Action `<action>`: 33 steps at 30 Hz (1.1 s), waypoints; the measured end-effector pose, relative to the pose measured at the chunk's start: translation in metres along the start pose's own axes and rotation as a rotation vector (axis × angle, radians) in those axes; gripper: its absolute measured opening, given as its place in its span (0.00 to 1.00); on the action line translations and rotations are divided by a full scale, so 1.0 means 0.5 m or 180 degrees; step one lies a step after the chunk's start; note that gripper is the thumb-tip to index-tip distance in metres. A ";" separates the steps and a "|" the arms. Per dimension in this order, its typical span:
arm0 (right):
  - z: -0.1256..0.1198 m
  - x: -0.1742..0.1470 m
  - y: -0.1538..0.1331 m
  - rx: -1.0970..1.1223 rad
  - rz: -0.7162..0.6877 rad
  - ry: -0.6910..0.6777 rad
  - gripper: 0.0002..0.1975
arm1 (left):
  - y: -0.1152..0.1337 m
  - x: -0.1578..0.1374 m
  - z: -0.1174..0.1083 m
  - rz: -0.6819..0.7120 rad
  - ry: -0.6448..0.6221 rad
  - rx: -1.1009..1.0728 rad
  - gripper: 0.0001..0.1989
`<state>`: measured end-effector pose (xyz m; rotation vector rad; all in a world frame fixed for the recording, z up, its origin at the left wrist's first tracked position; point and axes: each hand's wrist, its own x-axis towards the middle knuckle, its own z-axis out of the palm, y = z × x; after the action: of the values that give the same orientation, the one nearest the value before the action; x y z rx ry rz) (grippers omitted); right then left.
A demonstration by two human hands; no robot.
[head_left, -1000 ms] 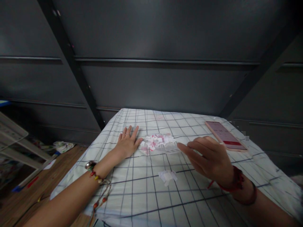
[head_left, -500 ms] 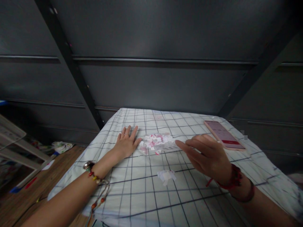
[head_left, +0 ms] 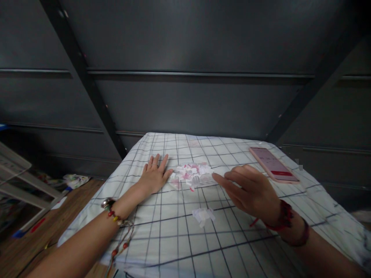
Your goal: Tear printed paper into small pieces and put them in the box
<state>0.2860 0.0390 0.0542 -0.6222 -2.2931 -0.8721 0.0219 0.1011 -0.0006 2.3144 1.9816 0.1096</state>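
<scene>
In the middle of the checked cloth lies a heap of torn white and pink paper scraps (head_left: 188, 170). Flat on the cloth, fingers spread, my left hand (head_left: 153, 175) has its thumb at the heap's left edge. My right hand (head_left: 249, 189) is closed in a pinch at the right side, on what looks like a clear plastic fork; its pale tines (head_left: 197, 179) show over the scraps, though the handle is mostly hidden. Closer to me is a smaller cluster of white paper scraps (head_left: 203, 216).
A pink-edged phone (head_left: 274, 165) with a lit screen lies right of my right hand. The checked cloth (head_left: 162, 239) covers the surface up to a dark panelled wall (head_left: 185, 104). At left, a white frame (head_left: 31, 189) stands on the wooden floor (head_left: 78, 197).
My right hand has shifted slightly left, and the fork's tines have moved left over the scraps. My left hand stays in place.
</scene>
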 end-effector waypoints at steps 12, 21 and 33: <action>-0.006 -0.009 0.018 0.0152 0.0092 -0.0112 0.13 | 0.000 0.000 0.001 -0.0021 -0.0006 -0.0009 0.31; -0.022 -0.021 0.036 0.0100 0.0217 -0.0193 0.11 | -0.004 0.001 0.006 0.0018 0.0067 -0.0010 0.31; -0.032 -0.029 0.052 0.0048 0.0266 -0.0292 0.09 | -0.002 0.000 0.003 0.0019 0.0044 -0.0065 0.31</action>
<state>0.3179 0.0423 0.0652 -0.7601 -2.3344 -0.8012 0.0210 0.1010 -0.0020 2.3135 1.9706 0.1462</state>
